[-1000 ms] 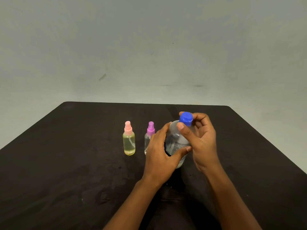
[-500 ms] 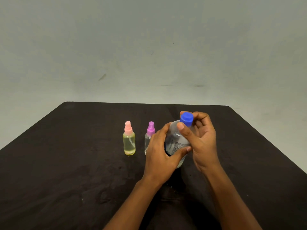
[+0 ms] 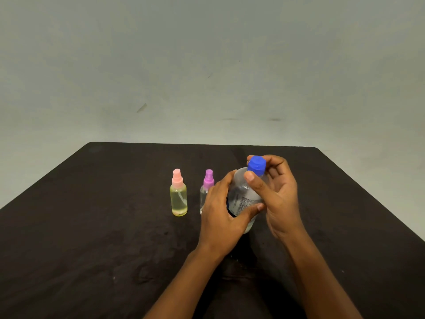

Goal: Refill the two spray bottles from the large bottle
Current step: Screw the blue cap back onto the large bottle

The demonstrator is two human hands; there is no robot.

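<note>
A dark counter (image 3: pixel 92 226) carries a pink-capped spray bottle (image 3: pixel 178 194) beside a purple-capped spray bottle (image 3: pixel 207 187), both upright.

Left hand (image 3: pixel 222 211): bare, no glove, ring or watch visible.
Right hand (image 3: pixel 279 194): bare, short trimmed nail on the thumb, no ring.
Forearms: both uncovered below the hands down to the frame's edge, no sleeve, band or marking in sight.

light: dim, even | shadows: faint | focus: soft | edges: wide-angle bend
</note>
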